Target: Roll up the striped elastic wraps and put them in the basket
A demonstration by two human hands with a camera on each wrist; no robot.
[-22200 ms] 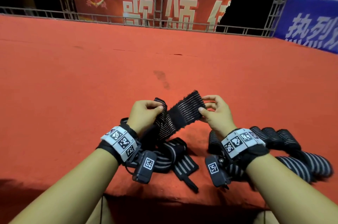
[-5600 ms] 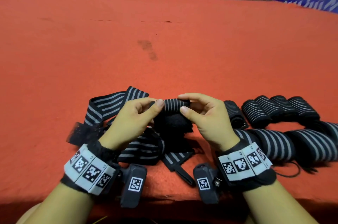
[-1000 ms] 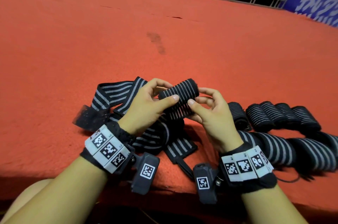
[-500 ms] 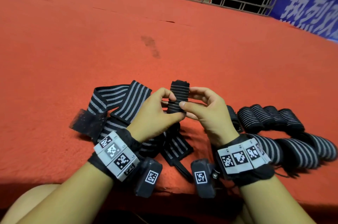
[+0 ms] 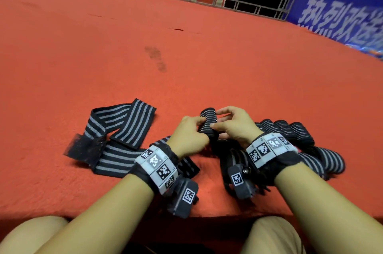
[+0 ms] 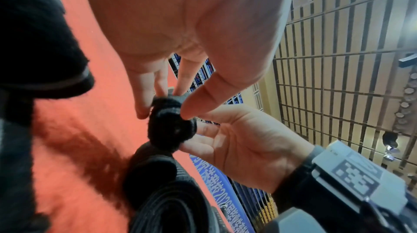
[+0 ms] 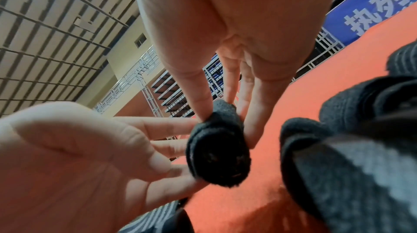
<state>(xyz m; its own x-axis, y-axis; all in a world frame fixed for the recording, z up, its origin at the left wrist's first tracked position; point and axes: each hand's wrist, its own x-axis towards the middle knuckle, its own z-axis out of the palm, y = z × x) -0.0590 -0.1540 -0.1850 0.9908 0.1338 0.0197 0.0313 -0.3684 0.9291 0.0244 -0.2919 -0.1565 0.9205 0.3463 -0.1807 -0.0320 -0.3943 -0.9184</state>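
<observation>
A tightly rolled black wrap with grey stripes (image 5: 207, 122) is held just above the red carpet, pointing away from me. My left hand (image 5: 192, 135) pinches its near end between thumb and fingers, and my right hand (image 5: 230, 127) pinches it from the other side. The left wrist view shows the roll's (image 6: 171, 126) dark end between my left fingertips (image 6: 144, 110), with the right palm (image 6: 243, 144) beside it. The right wrist view shows the same roll (image 7: 216, 149) between the right thumb (image 7: 200, 105) and fingers. No basket is in view.
Unrolled striped wraps (image 5: 122, 129) lie spread on the carpet to the left and under my wrists. A row of several rolled wraps (image 5: 284, 131) lies at the right, with larger rolls (image 5: 323, 162) nearer me. A railing (image 5: 248, 5) and banners stand far behind.
The roll lay crosswise a second ago and stood upright half a second ago. Now it points away from me and sits lower, near the carpet. Both hands have kept hold.
</observation>
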